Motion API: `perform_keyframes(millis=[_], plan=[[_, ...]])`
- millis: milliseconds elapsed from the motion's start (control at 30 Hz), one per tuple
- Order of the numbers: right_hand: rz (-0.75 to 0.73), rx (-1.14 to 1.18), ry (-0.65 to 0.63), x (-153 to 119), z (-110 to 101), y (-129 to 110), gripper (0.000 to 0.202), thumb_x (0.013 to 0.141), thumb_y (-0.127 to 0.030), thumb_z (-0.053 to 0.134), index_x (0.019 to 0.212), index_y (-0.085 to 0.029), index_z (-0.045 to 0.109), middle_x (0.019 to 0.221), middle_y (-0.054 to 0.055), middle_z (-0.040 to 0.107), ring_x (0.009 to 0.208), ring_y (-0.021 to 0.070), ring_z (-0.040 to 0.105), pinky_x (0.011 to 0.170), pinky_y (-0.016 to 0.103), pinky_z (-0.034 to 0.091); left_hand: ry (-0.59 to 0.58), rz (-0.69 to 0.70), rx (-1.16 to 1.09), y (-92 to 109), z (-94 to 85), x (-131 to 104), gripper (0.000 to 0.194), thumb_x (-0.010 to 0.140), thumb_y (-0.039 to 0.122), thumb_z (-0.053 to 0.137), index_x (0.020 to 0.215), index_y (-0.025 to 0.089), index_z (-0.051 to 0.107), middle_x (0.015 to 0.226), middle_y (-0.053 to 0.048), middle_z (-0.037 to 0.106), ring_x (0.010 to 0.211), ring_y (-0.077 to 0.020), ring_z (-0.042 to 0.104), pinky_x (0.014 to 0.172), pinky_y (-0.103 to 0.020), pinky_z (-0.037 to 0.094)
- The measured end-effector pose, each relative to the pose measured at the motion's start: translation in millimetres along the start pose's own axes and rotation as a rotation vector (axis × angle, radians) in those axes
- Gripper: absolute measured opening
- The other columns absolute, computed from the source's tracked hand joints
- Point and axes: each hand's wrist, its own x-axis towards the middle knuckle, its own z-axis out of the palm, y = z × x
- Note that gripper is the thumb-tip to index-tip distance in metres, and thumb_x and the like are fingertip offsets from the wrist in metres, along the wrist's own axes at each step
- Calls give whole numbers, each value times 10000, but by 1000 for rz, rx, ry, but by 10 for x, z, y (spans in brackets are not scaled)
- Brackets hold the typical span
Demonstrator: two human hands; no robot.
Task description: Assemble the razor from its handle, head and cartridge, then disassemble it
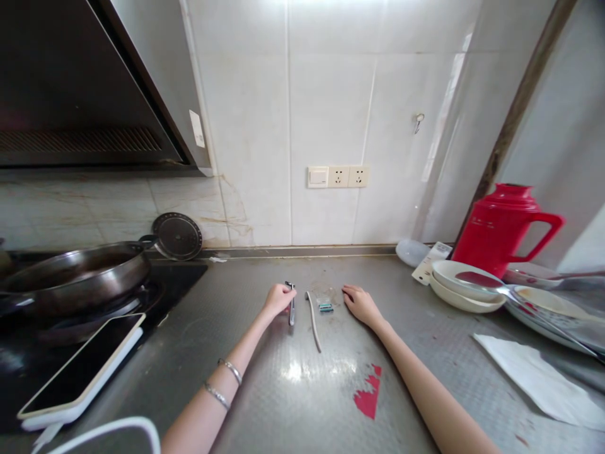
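My left hand is closed around the upper part of a slim silver razor, with its short dark head showing above my fingers. A pale, slightly curved stick with a dark tip lies just right of it on the counter. Beside that stick are small teal-and-dark pieces, too small to name. Above them lies a bit of clear plastic. My right hand rests palm down on the counter to their right, holding nothing, fingers loosely extended.
A torn red scrap lies on the metal counter. To the left are a phone with a white cable and a pan on the stove. Stacked bowls, a red thermos and a white napkin occupy the right.
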Motion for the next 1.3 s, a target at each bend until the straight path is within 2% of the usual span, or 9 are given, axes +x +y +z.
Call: perform_keyframes(millis=[100,200,267,367,467,667,767,900,1300], plan=[[-12,-3,4,0,-2,0,381,844,-258,364,1117,-164,613,1225,102,559,1154,202,477,972,310,334,-36,-52,-252,-22,-72,-6,282,825,315,359,692,132,528,619,-59,642,532,-117,610,513,-216,474],[-12,-10,11,1,1,1,383,843,-259,363,1111,-158,617,1223,99,561,1152,200,478,975,307,330,-6,-145,-613,-39,-92,-41,204,785,290,419,690,136,512,540,-21,593,429,-91,545,462,-213,466],[-12,-15,11,3,5,1,385,844,-261,361,1108,-156,620,1223,96,562,1150,200,478,976,305,329,30,-185,-706,-45,-86,-63,162,753,272,452,690,137,515,483,16,537,355,-67,467,383,-186,406],[-14,-19,12,5,7,1,387,845,-257,358,1111,-156,619,1214,97,568,1146,197,481,972,303,333,31,-215,-707,-46,-72,-82,159,739,282,452,684,142,506,446,39,490,303,-48,388,304,-156,275],[-13,-20,17,2,2,-1,385,844,-257,359,1109,-162,622,1211,95,570,1141,195,485,967,301,337,16,-255,-715,-47,-57,-86,199,746,340,444,682,155,479,439,46,477,285,-45,363,292,-154,213],[-16,-24,24,-2,-7,-4,383,845,-253,358,1104,-155,623,1207,99,573,1136,194,488,964,305,342,-14,-295,-707,-83,-26,-88,311,788,473,403,730,171,453,380,81,410,263,-38,298,313,-153,162],[-17,-20,15,0,-4,0,375,842,-248,368,1105,-161,621,1213,95,569,1142,194,483,963,307,342,-38,-270,-717,-100,-12,-86,341,807,479,384,713,164,473,340,103,321,256,-37,257,323,-156,144],[-29,-19,15,-1,-3,2,374,841,-244,369,1101,-157,623,1214,101,568,1137,197,488,960,310,345,8,-279,-762,-93,17,-82,352,819,476,377,620,187,401,316,112,250,253,-40,222,326,-162,114],[-16,-26,16,-4,2,2,377,841,-251,367,1104,-163,621,1215,101,567,1145,199,482,961,308,345,44,-261,-789,-60,75,-76,350,812,454,373,565,207,344,294,115,197,233,-47,180,309,-176,94]])
